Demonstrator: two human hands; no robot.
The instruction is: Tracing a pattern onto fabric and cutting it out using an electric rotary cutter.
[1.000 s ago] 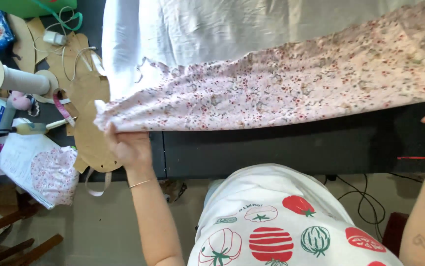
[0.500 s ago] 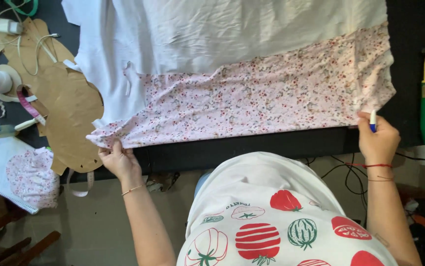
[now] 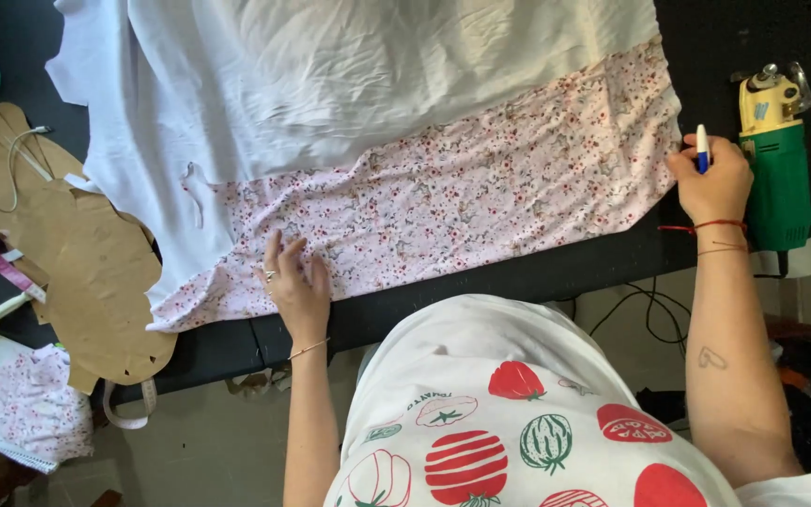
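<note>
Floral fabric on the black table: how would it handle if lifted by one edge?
The floral fabric is probably floppy: it lies wrinkled and flat. Likely light, since it looks thin. It may slide when pushed; the left hand presses flat on it.

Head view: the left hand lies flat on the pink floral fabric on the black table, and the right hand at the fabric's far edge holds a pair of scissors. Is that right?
Not quite. In the head view the right hand holds a blue-and-white pen, not scissors. The rest stands: the left hand lies flat on the pink floral fabric on the black table.
</note>
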